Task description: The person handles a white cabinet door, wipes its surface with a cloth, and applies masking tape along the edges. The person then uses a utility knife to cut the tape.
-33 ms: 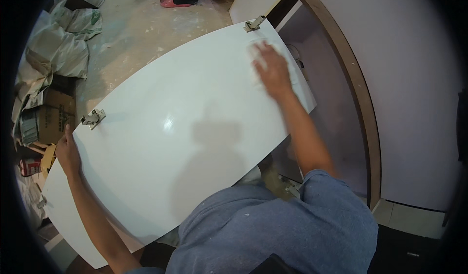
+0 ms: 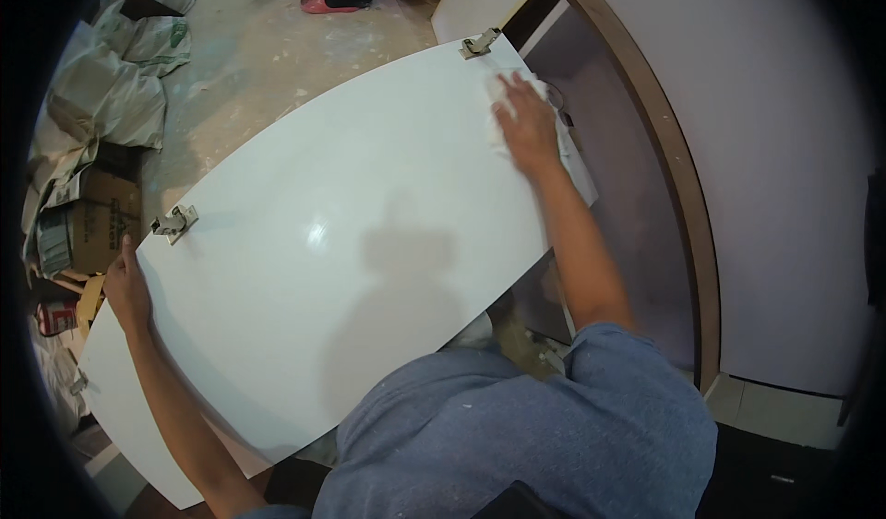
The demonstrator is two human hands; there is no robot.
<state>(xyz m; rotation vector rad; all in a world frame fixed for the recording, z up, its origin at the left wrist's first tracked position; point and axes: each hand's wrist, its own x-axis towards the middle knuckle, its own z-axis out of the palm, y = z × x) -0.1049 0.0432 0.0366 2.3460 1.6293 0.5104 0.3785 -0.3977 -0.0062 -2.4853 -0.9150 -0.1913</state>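
A glossy white cabinet door panel (image 2: pixel 277 288) lies slanted in front of me, with one metal hinge (image 2: pixel 173 226) at its left and another hinge (image 2: pixel 480 43) at its far right corner. My right hand (image 2: pixel 529 130) is spread over a crumpled white cloth (image 2: pixel 499 131) and presses it flat on the panel near the right edge. At the left end, my left hand (image 2: pixel 129 288) grips the panel's edge, thumb up; its other fingers are partly hidden. A second white panel (image 2: pixel 115 357) shows beneath my left forearm.
Plastic bags (image 2: pixel 125 99) and a cardboard box (image 2: pixel 106 219) line the left side. To the right stands an open cabinet frame with a brown edge (image 2: pixel 678 168). At the far side, a person's foot in a red slipper (image 2: pixel 332 4) rests on the stained floor (image 2: pixel 258 67).
My right hand has slid slightly right and nearer the panel's right edge, the cloth moving under it. The left hand stays on the edge.
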